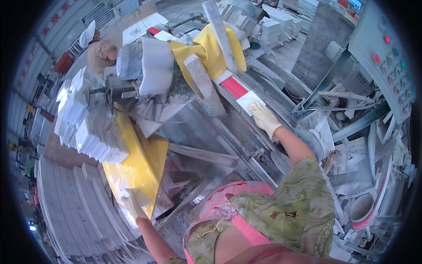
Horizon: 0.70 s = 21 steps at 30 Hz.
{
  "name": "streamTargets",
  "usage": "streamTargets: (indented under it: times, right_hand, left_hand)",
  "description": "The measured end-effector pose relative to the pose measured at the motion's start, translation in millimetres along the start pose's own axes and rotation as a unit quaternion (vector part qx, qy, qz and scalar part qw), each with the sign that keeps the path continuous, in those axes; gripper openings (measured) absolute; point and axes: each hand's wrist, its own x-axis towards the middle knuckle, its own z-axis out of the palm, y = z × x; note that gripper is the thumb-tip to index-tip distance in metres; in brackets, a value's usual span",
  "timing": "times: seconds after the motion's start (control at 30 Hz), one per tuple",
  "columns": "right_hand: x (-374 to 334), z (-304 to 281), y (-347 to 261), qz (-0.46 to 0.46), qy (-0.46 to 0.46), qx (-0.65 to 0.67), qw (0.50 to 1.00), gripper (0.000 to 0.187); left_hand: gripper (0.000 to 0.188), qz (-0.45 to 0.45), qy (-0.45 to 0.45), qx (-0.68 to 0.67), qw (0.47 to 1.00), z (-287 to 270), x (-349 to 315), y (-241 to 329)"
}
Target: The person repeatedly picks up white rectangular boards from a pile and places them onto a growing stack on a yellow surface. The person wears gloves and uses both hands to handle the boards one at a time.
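Observation:
My right hand [263, 118], in a pale glove, lies with its fingers stretched over the near end of a white tile [247, 100]. That tile rests on a narrow metal track, right behind a red strip [234, 87]. Low on the left, my left hand [132, 206], also gloved, is closed at a small white tile [139, 196]. Under it slopes a glossy yellow sheet [138, 160]. Glare and blur hide the exact grip of the left fingers.
Stacked white tiles [99, 136] stand beside the yellow sheet. A yellow cloth [213, 50] and stone bars [204, 83] cover the machine ahead. A control panel [389, 57] with buttons is at the right. Another person [100, 56] works at the far left. A round bowl [361, 207] sits at lower right.

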Motion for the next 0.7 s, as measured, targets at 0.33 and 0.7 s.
streamTargets:
  times: [0.33, 0.7]
  right_hand:
    - [22.2, 5.8, -9.9, 0.022, 0.007, -0.219, 0.975, 0.050]
    - [36.0, -31.8, -69.4, 0.176, 0.249, 0.161, 0.939, 0.034]
  left_hand:
    - [0.062, -0.008, 0.010, 0.011, 1.000, -2.6, 2.4, -5.4]
    - [0.064, 0.007, 0.019, 0.055, 0.998, -6.7, 3.8, -10.3]
